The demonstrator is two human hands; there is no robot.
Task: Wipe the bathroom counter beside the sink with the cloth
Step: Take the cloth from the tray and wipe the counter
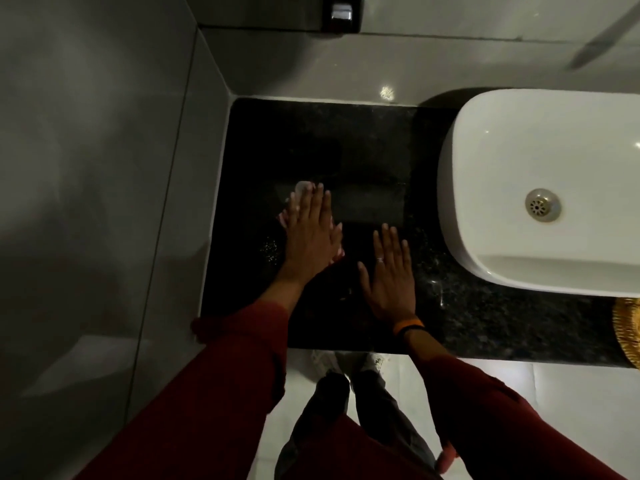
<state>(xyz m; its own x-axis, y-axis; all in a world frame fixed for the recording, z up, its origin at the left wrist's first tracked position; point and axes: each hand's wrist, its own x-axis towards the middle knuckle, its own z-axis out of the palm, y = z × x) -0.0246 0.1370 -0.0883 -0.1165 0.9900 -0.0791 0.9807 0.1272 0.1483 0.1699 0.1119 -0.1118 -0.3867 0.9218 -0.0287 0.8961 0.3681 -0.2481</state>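
The black speckled counter (363,147) lies to the left of a white basin sink (502,258). My left hand (311,233) presses flat, fingers together, on a small pale cloth (302,186) at the counter's middle left. Only the cloth's edges show around my fingers and palm. My right hand (389,271) rests flat on the bare counter just right of the left one, fingers slightly apart, holding nothing. It wears a ring and has bands at the wrist. A dull smeared band (370,206) runs across the counter from the cloth toward the sink.
Grey tiled walls close the counter in on the left and at the back. A metal fixture (343,12) hangs on the back wall. A golden woven item (627,327) sits at the counter's right edge. The sink's drain (542,205) is uncovered. White floor tiles and my feet are below.
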